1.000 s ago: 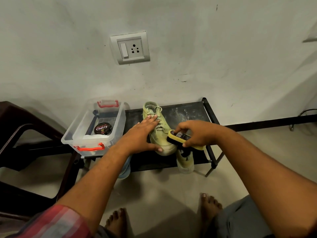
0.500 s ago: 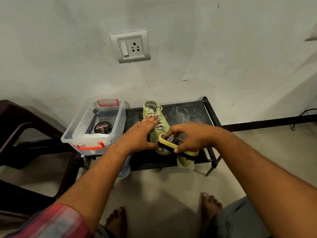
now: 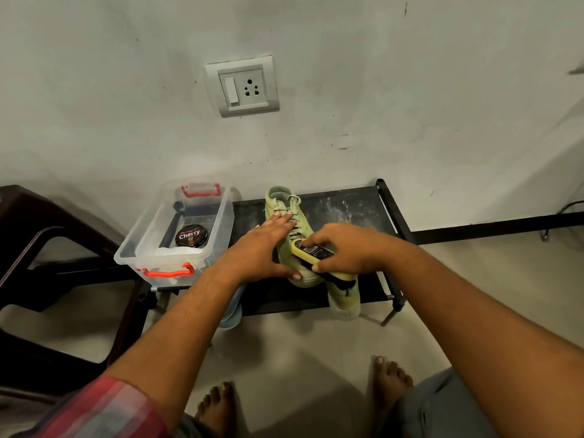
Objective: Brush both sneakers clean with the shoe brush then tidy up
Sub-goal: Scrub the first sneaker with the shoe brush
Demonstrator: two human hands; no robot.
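Observation:
A pale green sneaker (image 3: 284, 203) lies on the black shoe rack (image 3: 347, 210), toe toward me. My left hand (image 3: 262, 248) rests flat on its left side, fingers straight over the laces, thumb near the toe. My right hand (image 3: 344, 248) grips the yellow shoe brush (image 3: 311, 252), bristles down on the sneaker's toe area. A second pale green sneaker (image 3: 344, 301) pokes out from the lower shelf below the brush, mostly hidden.
A clear plastic box (image 3: 151, 248) with red latches stands at the rack's left end and holds a black Cherry polish tin (image 3: 191, 236). A dark chair (image 3: 47, 248) is at left. A light blue shoe (image 3: 232, 314) shows under the rack. My bare feet are on the floor.
My right hand has swept the brush leftward and up the sneaker from the toe's right side toward the laces. My left hand has stayed on the sneaker.

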